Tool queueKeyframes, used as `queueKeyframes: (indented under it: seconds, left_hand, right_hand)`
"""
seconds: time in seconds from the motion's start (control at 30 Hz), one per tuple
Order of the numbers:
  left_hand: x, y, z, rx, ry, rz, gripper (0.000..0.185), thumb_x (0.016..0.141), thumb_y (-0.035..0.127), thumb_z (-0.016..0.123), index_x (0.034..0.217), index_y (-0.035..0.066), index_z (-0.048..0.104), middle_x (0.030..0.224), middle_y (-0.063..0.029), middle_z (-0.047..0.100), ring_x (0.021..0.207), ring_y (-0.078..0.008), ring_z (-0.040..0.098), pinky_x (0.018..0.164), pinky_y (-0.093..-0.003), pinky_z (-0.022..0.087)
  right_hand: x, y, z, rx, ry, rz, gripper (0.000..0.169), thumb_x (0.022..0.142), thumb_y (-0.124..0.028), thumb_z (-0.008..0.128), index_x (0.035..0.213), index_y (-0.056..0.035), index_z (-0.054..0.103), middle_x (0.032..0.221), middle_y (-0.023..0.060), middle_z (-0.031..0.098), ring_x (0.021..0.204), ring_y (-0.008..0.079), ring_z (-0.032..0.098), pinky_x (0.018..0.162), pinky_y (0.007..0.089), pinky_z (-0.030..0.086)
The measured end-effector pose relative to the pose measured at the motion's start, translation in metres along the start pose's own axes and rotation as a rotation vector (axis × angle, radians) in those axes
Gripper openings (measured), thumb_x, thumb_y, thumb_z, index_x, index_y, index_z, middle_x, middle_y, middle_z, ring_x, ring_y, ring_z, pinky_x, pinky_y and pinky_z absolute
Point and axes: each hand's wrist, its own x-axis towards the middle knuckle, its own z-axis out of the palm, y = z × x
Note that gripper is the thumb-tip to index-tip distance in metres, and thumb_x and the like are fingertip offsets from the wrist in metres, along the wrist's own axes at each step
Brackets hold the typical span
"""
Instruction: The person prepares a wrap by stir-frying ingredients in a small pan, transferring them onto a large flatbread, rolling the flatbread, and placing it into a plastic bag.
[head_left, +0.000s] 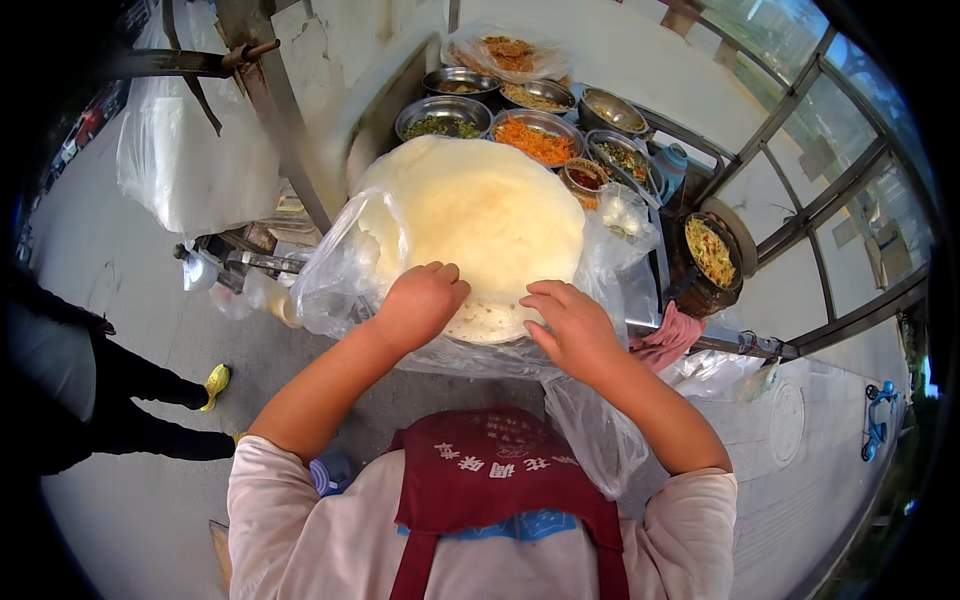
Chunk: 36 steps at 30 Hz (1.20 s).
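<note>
A large, pale round flatbread (480, 202), perhaps the top one of a stack, lies before me on a clear plastic bag (337, 277). My left hand (421, 306) is at its near edge with curled fingers that seem to pinch the rim; what the fingertips hold is hard to make out. My right hand (571, 326) is over the near right edge, its fingers bent and apart, with nothing visible between them. Between the hands a browner, spotted strip of flatbread (487, 321) shows. The clear bag lies around the bread's left, near and right sides.
Behind the bread stand several metal bowls of food, one with shredded carrot (534, 141), and a jar of red sauce (585, 178). To the right are a pot of shredded food (709, 251) and a pink cloth (667, 337). A metal post (274, 112) rises at left; a person (97, 382) stands beyond.
</note>
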Motion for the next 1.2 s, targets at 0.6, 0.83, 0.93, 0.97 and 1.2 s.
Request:
queueKeyframes:
  seconds: [0.6,0.83,0.93,0.97,1.2]
  left_hand:
    - [0.082,-0.062,-0.076,-1.175,0.624,-0.696,0.028,0.097,0.020,0.055,0.111,-0.003,0.061,0.087,-0.0053,0.067,0.072,-0.0121,0.061,0.065,-0.0296,0.051]
    - [-0.001,-0.012,-0.052,-0.318,0.253,-0.572,0.047,0.084,0.013,0.069,0.126,0.000,0.052,0.095,-0.0116,0.063,0.080,-0.0222,0.063,0.071,-0.0325,0.053]
    - [0.009,0.033,-0.046,-0.255,0.142,0.013,0.061,0.075,0.017,0.077,0.129,0.008,0.050,0.123,-0.0139,0.055,0.112,-0.0338,0.054,0.094,-0.0417,0.046]
    - [0.013,0.041,-0.037,-0.209,0.079,0.092,0.069,0.071,0.024,0.081,0.130,0.009,0.050,0.132,-0.0139,0.049,0.120,-0.0347,0.049,0.101,-0.0436,0.041]
    - [0.012,0.032,0.007,-0.094,0.010,0.059,0.074,0.067,0.037,0.082,0.129,0.008,0.053,0.131,-0.0131,0.051,0.120,-0.0327,0.050,0.105,-0.0443,0.037]
  right_hand:
    - [-0.050,0.014,0.017,0.145,-0.219,0.068,0.017,0.083,-0.014,0.068,0.096,-0.0025,0.067,0.102,0.0114,0.062,0.095,0.0317,0.061,0.082,0.0417,0.049]
    - [-0.061,0.010,0.023,0.183,-0.274,0.030,0.016,0.084,-0.017,0.067,0.093,-0.0041,0.068,0.098,0.0084,0.063,0.088,0.0316,0.063,0.077,0.0416,0.051]
    - [-0.063,0.016,0.038,0.209,-0.445,0.039,0.018,0.084,-0.019,0.067,0.095,-0.0044,0.066,0.105,0.0114,0.064,0.087,0.0331,0.064,0.076,0.0430,0.052]
    - [-0.064,0.016,0.040,0.113,-0.506,0.088,0.019,0.085,-0.019,0.066,0.097,-0.0047,0.066,0.104,0.0122,0.064,0.086,0.0333,0.065,0.076,0.0431,0.052]
    - [-0.063,0.039,0.025,-0.234,-0.533,0.380,0.030,0.087,-0.022,0.065,0.107,-0.0004,0.057,0.088,0.0166,0.066,0.079,0.0368,0.066,0.069,0.0464,0.052]
